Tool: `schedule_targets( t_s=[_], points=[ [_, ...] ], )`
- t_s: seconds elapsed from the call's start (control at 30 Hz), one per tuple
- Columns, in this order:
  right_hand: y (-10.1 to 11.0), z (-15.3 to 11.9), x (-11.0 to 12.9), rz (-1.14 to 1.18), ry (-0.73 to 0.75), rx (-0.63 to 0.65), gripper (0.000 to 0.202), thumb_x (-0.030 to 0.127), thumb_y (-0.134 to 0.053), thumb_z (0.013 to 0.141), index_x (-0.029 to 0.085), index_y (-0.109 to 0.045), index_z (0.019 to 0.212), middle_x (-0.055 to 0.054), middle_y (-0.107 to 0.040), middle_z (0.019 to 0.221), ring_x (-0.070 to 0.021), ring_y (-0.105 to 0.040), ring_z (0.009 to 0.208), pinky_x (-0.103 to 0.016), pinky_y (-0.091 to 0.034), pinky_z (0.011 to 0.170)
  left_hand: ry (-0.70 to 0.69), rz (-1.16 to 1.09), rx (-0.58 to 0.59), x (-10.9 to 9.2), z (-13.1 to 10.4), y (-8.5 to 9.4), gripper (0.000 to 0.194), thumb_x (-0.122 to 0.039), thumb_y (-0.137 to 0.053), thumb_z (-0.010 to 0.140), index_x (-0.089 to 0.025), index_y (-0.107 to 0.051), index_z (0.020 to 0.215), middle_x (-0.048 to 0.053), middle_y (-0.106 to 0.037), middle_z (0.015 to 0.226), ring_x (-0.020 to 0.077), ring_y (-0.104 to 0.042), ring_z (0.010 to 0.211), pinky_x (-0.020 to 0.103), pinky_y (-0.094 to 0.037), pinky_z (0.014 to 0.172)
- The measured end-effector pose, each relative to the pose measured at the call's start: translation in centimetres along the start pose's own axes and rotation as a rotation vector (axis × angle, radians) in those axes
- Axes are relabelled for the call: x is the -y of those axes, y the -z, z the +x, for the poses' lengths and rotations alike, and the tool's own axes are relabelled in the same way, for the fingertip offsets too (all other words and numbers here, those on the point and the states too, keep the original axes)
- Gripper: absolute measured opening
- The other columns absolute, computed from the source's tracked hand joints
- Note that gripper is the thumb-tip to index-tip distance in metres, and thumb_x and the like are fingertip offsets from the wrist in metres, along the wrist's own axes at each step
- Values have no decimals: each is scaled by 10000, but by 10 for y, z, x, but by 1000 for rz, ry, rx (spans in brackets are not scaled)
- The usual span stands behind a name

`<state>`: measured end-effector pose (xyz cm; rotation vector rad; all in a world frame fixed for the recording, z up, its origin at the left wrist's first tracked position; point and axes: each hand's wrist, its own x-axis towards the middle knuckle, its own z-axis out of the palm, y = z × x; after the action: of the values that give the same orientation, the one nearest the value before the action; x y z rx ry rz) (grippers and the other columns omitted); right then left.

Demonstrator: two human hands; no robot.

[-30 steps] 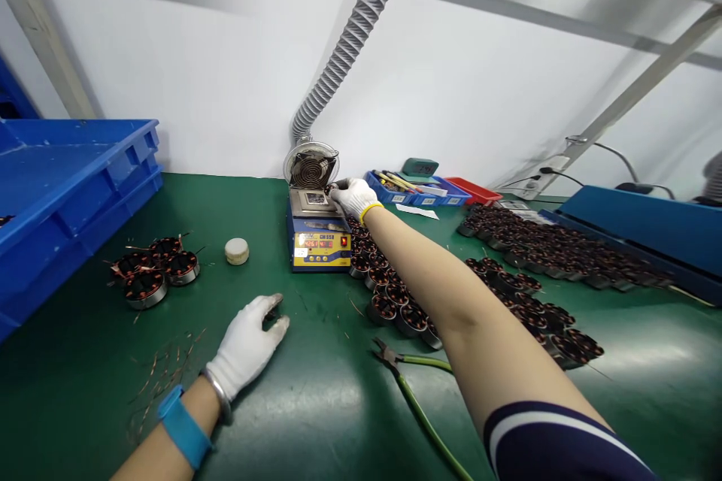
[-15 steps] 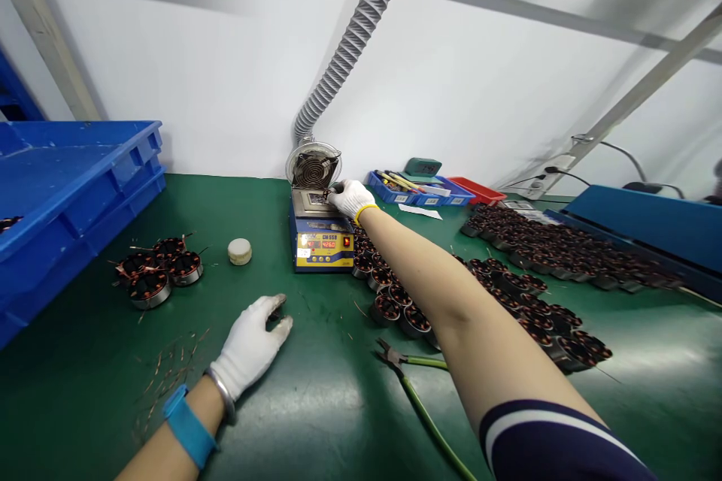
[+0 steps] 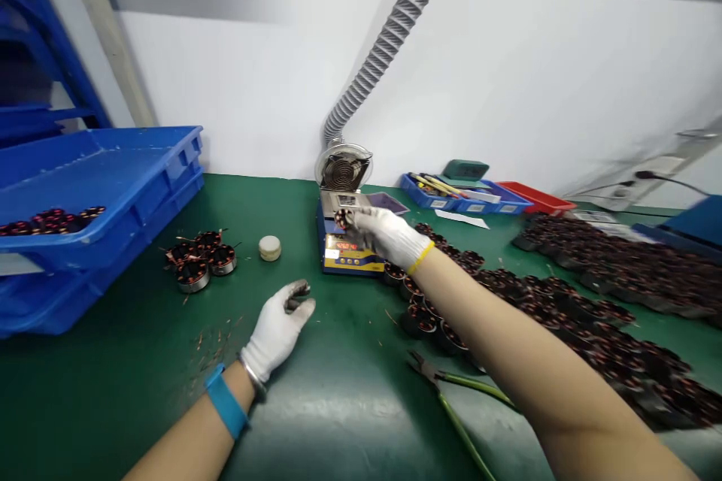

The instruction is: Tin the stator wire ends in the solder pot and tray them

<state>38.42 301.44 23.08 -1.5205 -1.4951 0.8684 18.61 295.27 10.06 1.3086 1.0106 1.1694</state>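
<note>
My right hand, in a white glove with a yellow cuff, grips a small copper-wound coil part in front of the blue and yellow solder pot. The pot's red display is lit, and a round metal fan-like hood stands behind it. My left hand, gloved in white, hovers over the green table with thumb and fingers apart and nothing between them. Several wound coil parts form a small group to its upper left. A round white-lidded tin stands between that group and the pot.
Cutters with green handles lie right of my left hand. Rows of coil parts cover the right side. Stacked blue crates stand left. Blue trays and a red tray are at the back.
My right hand has come forward from the top of the pot with the coil part in its fingers. The view has turned left, showing more of the crates. My left hand stays open.
</note>
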Motion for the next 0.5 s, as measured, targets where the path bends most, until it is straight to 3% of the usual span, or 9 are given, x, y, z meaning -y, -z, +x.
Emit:
schedule_targets(
  t_s=[0.1, 0.13, 0.23, 0.3, 0.37, 0.43, 0.5],
  points=[
    [-38, -33, -19, 337, -30, 290, 357, 377, -718, 645, 153, -606, 899, -60, -659, 813, -132, -579, 620, -237, -485, 573, 43, -202, -52, -13, 1, 3, 662, -621, -620, 719, -130, -555, 1158, 136, -644, 1127, 167, -643, 766, 334, -535, 697],
    [-50, -41, -27, 379, -59, 334, 426, 415, -764, 588, 155, -611, 889, -41, -639, 750, -120, -540, 557, -234, -450, 518, 56, -288, -64, -18, 1, 4, 663, -630, -661, 684, -130, -572, 1111, 120, -655, 1068, 149, -630, 726, 305, -519, 658],
    [-82, -55, -54, 338, -39, 359, 466, 552, -744, 606, 177, -620, 853, -50, -613, 655, -141, -527, 516, -258, -418, 473, 54, -365, -106, -31, 2, 8, 615, -564, -829, 501, -95, -636, 848, 80, -658, 796, 127, -586, 654, 265, -474, 629],
    [-96, -56, -69, 405, -35, 322, 536, 654, -681, 616, 217, -620, 919, -127, -676, 837, -214, -635, 660, -329, -519, 602, 39, -349, -131, -41, 3, 13, 620, -572, -851, 434, -81, -641, 750, 87, -648, 714, 132, -575, 624, 270, -463, 611],
    [-103, -56, -82, 407, -71, 422, 646, 701, -641, 611, 218, -611, 1039, -181, -666, 1077, -293, -670, 944, -388, -543, 837, 0, -364, -135, -54, 0, 21, 630, -602, -834, 441, -78, -640, 732, 106, -655, 705, 140, -574, 602, 278, -457, 576],
    [-105, -56, -95, 209, -62, 475, 653, 694, -643, 594, 247, -630, 1070, -156, -660, 1148, -313, -634, 1076, -395, -522, 930, -105, -389, -174, -73, -9, 33, 587, -578, -823, 509, -87, -626, 764, 118, -674, 739, 139, -578, 590, 282, -465, 562],
    [-105, -56, -106, -17, 53, 450, 540, 643, -645, 636, 337, -651, 1081, -68, -653, 1202, -285, -596, 1153, -373, -490, 998, -265, -359, -274, -96, -21, 53, 508, -498, -805, 605, -104, -607, 855, 123, -700, 822, 143, -606, 622, 287, -493, 593]
  ],
)
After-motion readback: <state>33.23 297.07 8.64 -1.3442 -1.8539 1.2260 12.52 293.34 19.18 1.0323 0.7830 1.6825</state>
